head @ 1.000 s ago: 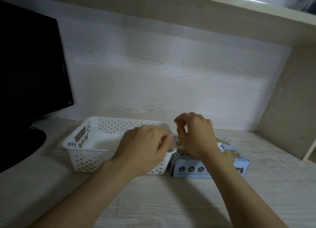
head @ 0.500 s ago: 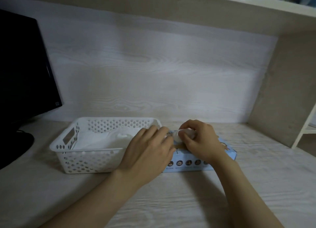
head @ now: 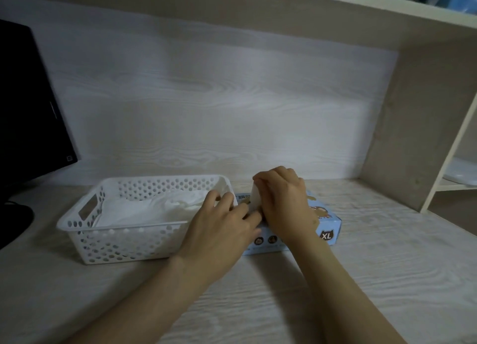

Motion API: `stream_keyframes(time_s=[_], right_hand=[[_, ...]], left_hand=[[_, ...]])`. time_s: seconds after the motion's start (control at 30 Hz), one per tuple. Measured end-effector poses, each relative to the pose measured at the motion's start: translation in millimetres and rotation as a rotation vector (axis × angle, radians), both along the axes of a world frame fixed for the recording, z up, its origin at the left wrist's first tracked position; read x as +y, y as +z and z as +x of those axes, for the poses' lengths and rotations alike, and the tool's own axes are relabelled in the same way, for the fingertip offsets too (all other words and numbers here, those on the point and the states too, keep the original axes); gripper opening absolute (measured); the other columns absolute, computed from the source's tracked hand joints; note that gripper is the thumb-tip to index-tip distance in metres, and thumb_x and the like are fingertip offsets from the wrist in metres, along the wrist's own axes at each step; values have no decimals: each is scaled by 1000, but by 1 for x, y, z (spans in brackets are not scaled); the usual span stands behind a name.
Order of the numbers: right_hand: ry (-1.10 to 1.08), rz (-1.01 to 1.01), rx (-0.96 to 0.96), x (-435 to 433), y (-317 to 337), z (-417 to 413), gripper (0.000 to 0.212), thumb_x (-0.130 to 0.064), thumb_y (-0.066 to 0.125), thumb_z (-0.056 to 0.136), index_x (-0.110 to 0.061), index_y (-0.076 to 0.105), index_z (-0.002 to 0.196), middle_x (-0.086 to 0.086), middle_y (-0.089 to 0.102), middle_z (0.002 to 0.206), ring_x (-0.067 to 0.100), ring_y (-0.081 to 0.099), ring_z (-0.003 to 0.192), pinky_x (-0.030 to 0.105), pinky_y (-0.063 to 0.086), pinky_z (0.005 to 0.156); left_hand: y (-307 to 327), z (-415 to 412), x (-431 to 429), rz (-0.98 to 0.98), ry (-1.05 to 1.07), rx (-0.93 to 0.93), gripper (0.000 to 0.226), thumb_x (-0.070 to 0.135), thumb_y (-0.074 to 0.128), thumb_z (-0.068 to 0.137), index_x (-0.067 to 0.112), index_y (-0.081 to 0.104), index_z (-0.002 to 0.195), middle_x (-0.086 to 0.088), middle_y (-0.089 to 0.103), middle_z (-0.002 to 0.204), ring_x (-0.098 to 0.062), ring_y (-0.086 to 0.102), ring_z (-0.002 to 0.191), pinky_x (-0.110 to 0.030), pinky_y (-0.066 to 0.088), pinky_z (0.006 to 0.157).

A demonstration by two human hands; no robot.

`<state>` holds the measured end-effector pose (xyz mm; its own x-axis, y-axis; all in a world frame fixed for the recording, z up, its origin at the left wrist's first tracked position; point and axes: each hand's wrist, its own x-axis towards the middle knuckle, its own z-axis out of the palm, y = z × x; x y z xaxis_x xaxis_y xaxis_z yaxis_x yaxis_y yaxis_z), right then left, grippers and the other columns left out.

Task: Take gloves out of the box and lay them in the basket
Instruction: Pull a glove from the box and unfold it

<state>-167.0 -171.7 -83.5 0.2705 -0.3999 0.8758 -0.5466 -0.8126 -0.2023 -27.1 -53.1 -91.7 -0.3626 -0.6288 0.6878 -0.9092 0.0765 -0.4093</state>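
A light blue glove box point(head: 326, 227) marked XL lies flat on the desk, right of a white perforated basket point(head: 124, 238). White gloves point(head: 160, 207) lie piled inside the basket. My right hand point(head: 284, 201) is over the box top and pinches a white glove point(head: 255, 199) that stands up out of the opening. My left hand point(head: 222, 225) rests with straight fingers on the left end of the box, beside the basket's right wall. The box opening is hidden under both hands.
A black monitor point(head: 28, 111) and its base point(head: 13, 219) stand at the left. A wooden back panel point(head: 219, 111) and a side panel point(head: 413, 124) close in the desk, with a shelf point(head: 361, 10) overhead. Open shelving point(head: 456, 178) is at the far right.
The right hand has risen a little from the box top, drawing a white glove up out of the opening. The left hand stayed pressed on the box's left end.
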Motion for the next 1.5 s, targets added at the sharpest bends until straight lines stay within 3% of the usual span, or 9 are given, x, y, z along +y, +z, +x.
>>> stream_keyframes(time_s=[0.37, 0.5, 0.63, 0.8, 0.97, 1.1, 1.27, 1.4, 1.5], right_hand=[[48, 54, -364, 15, 16, 0, 14, -16, 54, 108, -15, 68, 111, -5, 69, 105, 19, 64, 99, 38, 52, 88], [45, 22, -453, 23, 23, -1, 14, -17, 52, 110, -13, 65, 113, -1, 69, 105, 20, 66, 96, 42, 55, 83], [60, -89, -517, 36, 32, -4, 19, -16, 51, 110, -8, 67, 114, 1, 69, 106, 21, 66, 94, 34, 53, 81], [55, -170, -458, 45, 35, 1, 19, -13, 55, 108, -5, 71, 114, -7, 70, 102, -2, 57, 82, 9, 41, 79], [67, -224, -437, 45, 35, 2, 20, -18, 63, 106, -4, 76, 111, -4, 75, 93, -3, 60, 77, 2, 39, 75], [72, -182, -463, 46, 35, 7, 11, -14, 71, 101, -6, 78, 101, -10, 53, 56, 12, 43, 47, 6, 28, 54], [206, 48, -423, 58, 35, 22, 7, -17, 73, 99, -17, 79, 95, -7, 47, 45, 18, 45, 41, 16, 30, 47], [345, 356, -393, 64, 49, 40, 9, -24, 72, 100, -22, 80, 100, -8, 64, 56, 8, 56, 47, 17, 38, 50], [549, 563, -336, 62, 65, 48, 16, -22, 63, 104, -24, 77, 113, -5, 76, 89, 10, 72, 80, 24, 53, 64]], left_hand=[[2, 3, -4, 45, -51, -18, 31, 45, 47, 104, 30, 74, 108, 5, 64, 80, -27, 53, 79, -42, 41, 78], [2, 2, -4, 88, -55, -12, 19, 35, 68, 97, 30, 74, 114, 4, 66, 82, -29, 53, 80, -43, 43, 78], [3, 0, -2, 122, -33, -18, 39, 17, 49, 94, 27, 68, 126, 2, 72, 93, -31, 56, 88, -44, 44, 82], [6, -1, 3, 128, 10, 1, 34, 31, 54, 98, 29, 67, 130, 1, 73, 112, -35, 60, 109, -46, 39, 90], [17, 3, 25, 42, -225, 323, 29, 47, 58, 96, 30, 78, 108, 13, 73, 105, -25, 56, 111, -44, 40, 99], [30, 12, 33, -140, -297, 653, 34, 51, 54, 98, 24, 74, 89, 16, 73, 92, -11, 65, 96, -42, 42, 94], [43, 26, 36, -19, -361, 1048, 40, 67, 55, 90, 28, 62, 94, 20, 71, 86, 2, 69, 94, -12, 45, 79], [46, 37, 36, -71, -330, 1104, 23, 50, 67, 96, 27, 69, 96, 14, 72, 82, -4, 70, 82, -18, 49, 61], [53, 50, 34, -139, -284, 1133, 15, 32, 65, 101, 23, 70, 90, 13, 68, 73, -7, 66, 69, -17, 46, 55]])
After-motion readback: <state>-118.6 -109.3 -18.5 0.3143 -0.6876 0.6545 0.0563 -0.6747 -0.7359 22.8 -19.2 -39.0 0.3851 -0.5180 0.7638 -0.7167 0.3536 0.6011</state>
